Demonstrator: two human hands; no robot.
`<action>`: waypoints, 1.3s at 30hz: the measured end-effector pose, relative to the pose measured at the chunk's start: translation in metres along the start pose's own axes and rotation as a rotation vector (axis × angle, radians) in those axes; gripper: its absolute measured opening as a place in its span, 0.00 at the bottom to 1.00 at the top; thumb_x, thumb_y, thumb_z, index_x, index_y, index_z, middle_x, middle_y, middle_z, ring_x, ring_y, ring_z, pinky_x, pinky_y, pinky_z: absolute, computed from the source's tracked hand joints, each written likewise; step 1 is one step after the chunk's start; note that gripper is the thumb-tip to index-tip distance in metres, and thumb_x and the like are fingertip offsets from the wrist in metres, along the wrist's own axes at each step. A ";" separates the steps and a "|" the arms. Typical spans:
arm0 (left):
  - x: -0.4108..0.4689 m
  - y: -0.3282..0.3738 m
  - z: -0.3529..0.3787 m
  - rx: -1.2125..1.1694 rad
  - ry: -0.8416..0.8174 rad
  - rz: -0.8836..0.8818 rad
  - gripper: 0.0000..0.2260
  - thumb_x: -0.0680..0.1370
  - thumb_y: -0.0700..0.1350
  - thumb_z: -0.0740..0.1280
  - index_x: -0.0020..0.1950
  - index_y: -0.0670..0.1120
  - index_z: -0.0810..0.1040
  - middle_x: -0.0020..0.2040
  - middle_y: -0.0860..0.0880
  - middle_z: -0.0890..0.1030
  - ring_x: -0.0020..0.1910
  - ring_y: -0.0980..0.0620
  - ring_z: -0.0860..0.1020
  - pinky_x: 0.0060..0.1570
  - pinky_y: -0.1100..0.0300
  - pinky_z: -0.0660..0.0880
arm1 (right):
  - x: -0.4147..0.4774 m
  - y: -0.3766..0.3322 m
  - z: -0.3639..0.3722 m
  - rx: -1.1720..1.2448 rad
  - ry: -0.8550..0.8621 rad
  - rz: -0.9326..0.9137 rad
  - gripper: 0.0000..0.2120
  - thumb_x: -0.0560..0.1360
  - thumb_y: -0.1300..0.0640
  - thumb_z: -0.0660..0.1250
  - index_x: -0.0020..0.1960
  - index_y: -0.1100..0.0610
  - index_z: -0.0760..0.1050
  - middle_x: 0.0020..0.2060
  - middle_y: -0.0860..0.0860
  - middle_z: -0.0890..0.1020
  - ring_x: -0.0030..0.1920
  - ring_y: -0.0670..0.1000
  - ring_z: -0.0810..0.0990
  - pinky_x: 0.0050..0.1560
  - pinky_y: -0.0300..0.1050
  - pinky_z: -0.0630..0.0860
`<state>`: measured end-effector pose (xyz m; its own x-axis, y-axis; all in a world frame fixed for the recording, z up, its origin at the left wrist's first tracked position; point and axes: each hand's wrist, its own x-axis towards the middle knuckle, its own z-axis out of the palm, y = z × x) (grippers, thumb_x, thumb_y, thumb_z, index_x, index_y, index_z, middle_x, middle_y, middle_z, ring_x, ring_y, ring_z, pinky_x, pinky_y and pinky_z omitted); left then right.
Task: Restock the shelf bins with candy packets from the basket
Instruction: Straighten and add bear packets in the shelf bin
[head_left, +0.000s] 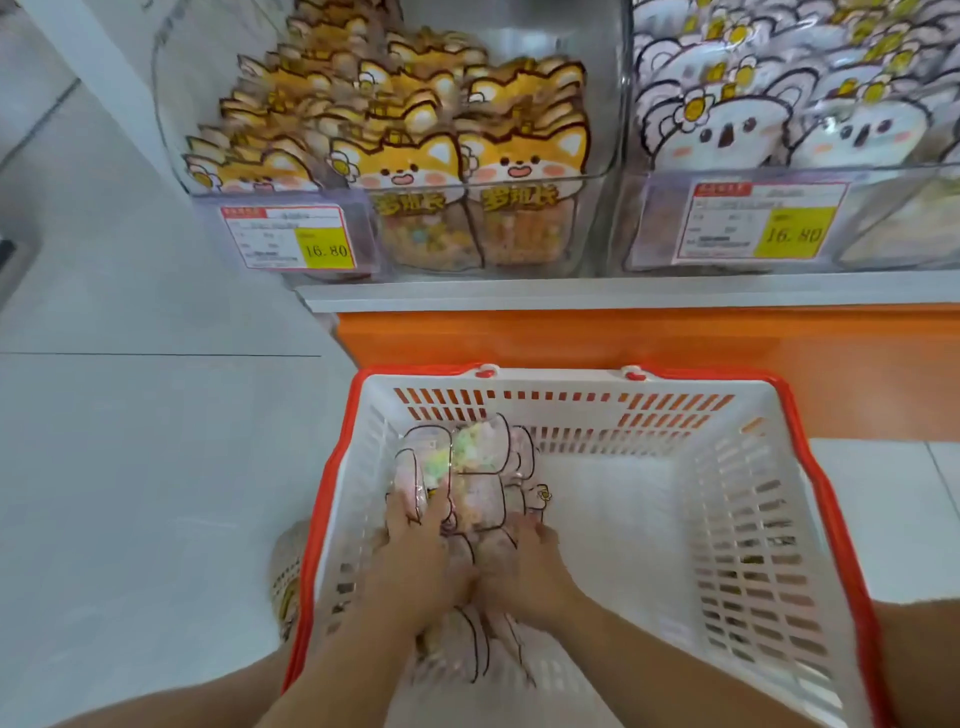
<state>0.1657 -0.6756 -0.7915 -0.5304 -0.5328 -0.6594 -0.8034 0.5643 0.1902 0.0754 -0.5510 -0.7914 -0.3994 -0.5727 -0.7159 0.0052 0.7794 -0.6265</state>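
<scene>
A white basket with an orange rim (737, 519) stands on the floor below the shelf. Several clear candy packets (467, 467) with pastel sweets lie in its left half. Both hands are down among them. My left hand (415, 551) grips the packets, fingers curled over their near ends. My right hand (524, 566) lies beside it with fingers curled onto the same pile. Above, a clear bin (597, 171) holds yellow fox-shaped packets (410, 166). To its right a second bin (883, 171) holds white koala-shaped packets (727, 135).
Price tags reading 16.80 (296, 236) hang on each bin front. The white shelf edge (571, 293) and an orange base panel (623, 343) stand behind the basket. Grey floor tiles (130, 467) spread to the left. The basket's right half shows bare bottom.
</scene>
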 end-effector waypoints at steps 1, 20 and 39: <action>0.003 -0.001 0.004 -0.025 0.019 -0.005 0.42 0.72 0.64 0.65 0.80 0.63 0.45 0.80 0.46 0.45 0.76 0.36 0.59 0.70 0.43 0.68 | 0.005 0.005 0.005 0.078 0.035 0.020 0.37 0.71 0.50 0.73 0.74 0.52 0.60 0.73 0.56 0.63 0.70 0.59 0.68 0.66 0.49 0.71; 0.011 0.035 0.014 -0.191 -0.012 0.194 0.43 0.69 0.59 0.73 0.77 0.64 0.50 0.70 0.47 0.60 0.60 0.43 0.74 0.54 0.53 0.77 | -0.002 0.058 -0.031 -0.003 0.382 0.062 0.09 0.71 0.54 0.72 0.45 0.56 0.74 0.38 0.49 0.78 0.36 0.45 0.73 0.33 0.38 0.67; -0.030 0.126 0.035 -0.211 -0.402 0.575 0.27 0.80 0.49 0.66 0.77 0.60 0.63 0.69 0.50 0.75 0.58 0.50 0.78 0.53 0.55 0.77 | -0.093 0.039 -0.158 -0.151 0.660 0.036 0.02 0.72 0.60 0.68 0.43 0.54 0.76 0.33 0.50 0.81 0.32 0.47 0.77 0.29 0.40 0.70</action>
<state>0.0894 -0.5661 -0.7737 -0.7762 0.1061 -0.6216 -0.4848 0.5299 0.6958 -0.0326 -0.4270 -0.7010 -0.8776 -0.3085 -0.3670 -0.0805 0.8494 -0.5216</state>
